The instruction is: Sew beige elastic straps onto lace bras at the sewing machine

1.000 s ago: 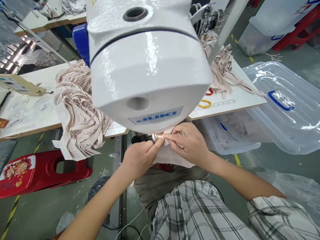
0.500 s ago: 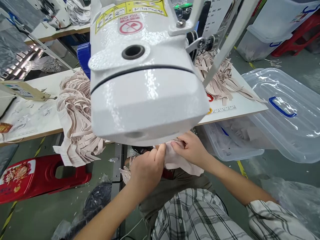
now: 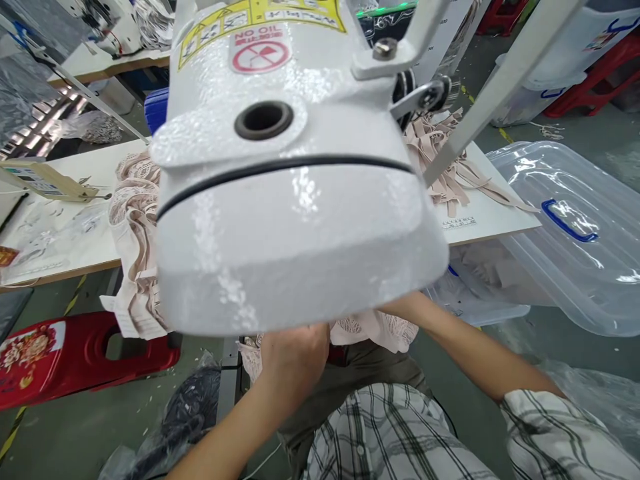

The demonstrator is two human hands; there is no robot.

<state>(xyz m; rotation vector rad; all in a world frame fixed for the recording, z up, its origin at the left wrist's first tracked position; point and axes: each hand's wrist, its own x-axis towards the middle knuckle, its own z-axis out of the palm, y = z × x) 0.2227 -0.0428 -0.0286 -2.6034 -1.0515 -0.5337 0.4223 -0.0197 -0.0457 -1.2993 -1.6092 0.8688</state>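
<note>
The white sewing machine head (image 3: 300,247) fills the middle of the view and covers the needle area. Below its front edge, my left hand (image 3: 295,353) is curled, fingertips hidden under the machine. A pale pink fabric piece with lace (image 3: 385,330) hangs between my hands over my lap, its upper part covered by the machine head. My left hand closes at the fabric's left side, where more lace (image 3: 251,357) shows. Only the wrist end of my right hand (image 3: 403,307) is visible, above the fabric's right side; its fingers are hidden behind the machine.
A pile of pale pink lace-edged pieces (image 3: 135,253) hangs off the table's left. Fabric strips (image 3: 443,170) and a ruler (image 3: 459,223) lie right of the machine. A clear plastic lid (image 3: 575,267) stands at right, a red stool (image 3: 85,353) at left.
The view has shifted, so the machine head looms larger and lower and now covers my right hand's fingers. More lace shows along the fabric's lower right.
</note>
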